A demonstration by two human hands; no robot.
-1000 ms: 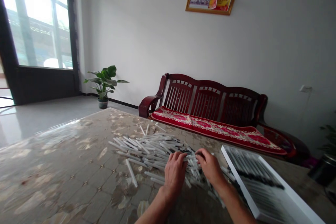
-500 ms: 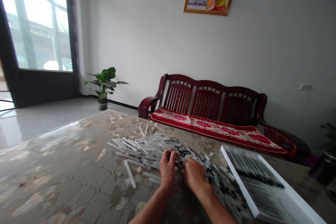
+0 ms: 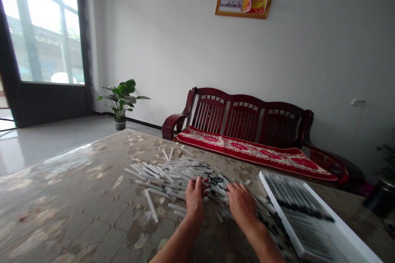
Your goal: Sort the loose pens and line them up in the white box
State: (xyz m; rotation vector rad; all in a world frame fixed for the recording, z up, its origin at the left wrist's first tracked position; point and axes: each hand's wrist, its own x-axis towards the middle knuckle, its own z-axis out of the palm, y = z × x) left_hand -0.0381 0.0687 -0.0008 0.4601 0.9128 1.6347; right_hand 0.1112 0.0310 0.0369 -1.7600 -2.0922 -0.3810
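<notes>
Across the patterned tabletop (image 3: 101, 197) lies a loose pile of translucent white pen barrels (image 3: 160, 170), mixed with black pen parts toward the right. My left hand (image 3: 195, 199) is at the near side of the pile, thumb and fingers closed together; whatever they pinch is too small to make out. A hand's width to the right, my right hand (image 3: 242, 203) reaches over the darker parts with its fingers curled and tips together. What lies under those fingertips is hidden. Beside it stands a white tray (image 3: 285, 222) holding two rows of pens with black ends (image 3: 299, 193).
One barrel (image 3: 151, 205) lies apart, left of the pile. Behind the table is a dark red wooden bench (image 3: 243, 115) with a red patterned cover (image 3: 247, 148). A potted plant (image 3: 121, 98) stands on the floor near the glazed door (image 3: 46, 49).
My right hand has moved right, away from my left hand, widening the gap between them. My left hand has shifted only slightly. Pile and tray look the same.
</notes>
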